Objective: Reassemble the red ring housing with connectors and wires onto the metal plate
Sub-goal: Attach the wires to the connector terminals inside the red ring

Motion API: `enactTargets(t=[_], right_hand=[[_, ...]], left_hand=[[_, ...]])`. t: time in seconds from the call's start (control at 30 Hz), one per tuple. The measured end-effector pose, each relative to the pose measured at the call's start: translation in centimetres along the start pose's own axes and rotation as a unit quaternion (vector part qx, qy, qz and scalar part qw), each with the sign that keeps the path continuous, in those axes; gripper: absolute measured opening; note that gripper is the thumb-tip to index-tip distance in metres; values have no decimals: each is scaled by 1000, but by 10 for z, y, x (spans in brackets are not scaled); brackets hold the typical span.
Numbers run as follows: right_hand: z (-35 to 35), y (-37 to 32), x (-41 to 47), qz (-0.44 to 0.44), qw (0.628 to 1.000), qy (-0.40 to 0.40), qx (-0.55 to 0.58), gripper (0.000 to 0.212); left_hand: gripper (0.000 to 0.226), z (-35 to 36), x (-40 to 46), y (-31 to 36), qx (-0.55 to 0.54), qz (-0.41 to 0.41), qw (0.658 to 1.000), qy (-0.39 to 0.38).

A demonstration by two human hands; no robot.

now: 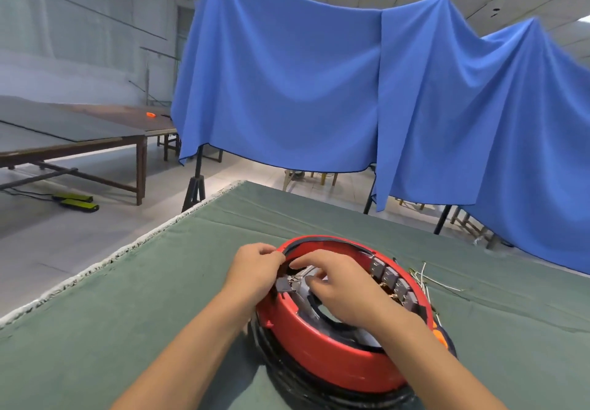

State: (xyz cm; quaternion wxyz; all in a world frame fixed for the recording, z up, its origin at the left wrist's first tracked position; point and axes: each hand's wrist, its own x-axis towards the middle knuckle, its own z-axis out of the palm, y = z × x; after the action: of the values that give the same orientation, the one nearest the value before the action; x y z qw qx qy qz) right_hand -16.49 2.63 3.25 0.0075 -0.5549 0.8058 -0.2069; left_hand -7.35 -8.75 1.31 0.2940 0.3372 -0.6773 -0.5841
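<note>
Head view: both hands (255, 266) inside red ring housing (335, 355)

Blue cloth (287, 84) hangs behind the green-covered table (127, 282); a wooden bench (73, 141) stands left.

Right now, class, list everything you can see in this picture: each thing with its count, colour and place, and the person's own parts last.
ring housing: one, red, on the green cloth, near the bottom centre
connectors: a row of about four, grey, along the ring's inner right wall
loose connector: one, grey, at the ring's left rim, by the fingers
wires: several, pale, on the cloth right of the ring
cable coil: one, black, under the ring
table cloth: one, green, covering the near table
curtain: blue, hung behind the table
long tables: brown, far left
left hand: on the ring's left rim
right hand: inside the ring
</note>
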Motion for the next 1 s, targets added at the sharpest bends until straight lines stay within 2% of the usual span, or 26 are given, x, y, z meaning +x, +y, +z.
enactTargets(t=[0.03, 0.1, 0.13, 0.27, 0.37, 0.5, 0.7, 0.83, 0.93, 1.0], right_hand=[[2, 0, 2, 1, 1000, -12, -3, 41], [3, 2, 5, -2, 999, -33, -22, 33], [2, 3, 6, -1, 999, -40, -36, 26], [-5, 9, 4, 9, 996, -53, -75, 9], [-9, 17, -1, 20, 996, -46, -76, 9], [-14, 30, -11, 49, 999, -15, -7, 21], [-9, 32, -16, 45, 997, -6, 56, 17], [-7, 26, -16, 22, 995, -13, 91, 14], [-9, 24, -18, 7, 989, 7, 148, 7], [-11, 26, -19, 26, 982, 24, 185, 12]], left_hand=[[4, -2, -5, 3, 5, -12, 1000, -22], [28, -3, -12, 5, 40, -15, 997, -66], [32, -2, -14, 5, 55, -6, 995, -79], [15, 0, -13, -1, 19, 14, 994, -109], [20, 1, -10, -3, -17, 14, 990, -142], [24, 7, -7, -2, -62, 13, 986, -156], [20, 16, 3, -7, -144, -2, 977, -160], [21, 21, 8, -12, -156, 2, 974, -163], [21, 24, 10, -15, -188, -6, 968, -165], [20, 24, 10, -16, -199, -10, 965, -169]])
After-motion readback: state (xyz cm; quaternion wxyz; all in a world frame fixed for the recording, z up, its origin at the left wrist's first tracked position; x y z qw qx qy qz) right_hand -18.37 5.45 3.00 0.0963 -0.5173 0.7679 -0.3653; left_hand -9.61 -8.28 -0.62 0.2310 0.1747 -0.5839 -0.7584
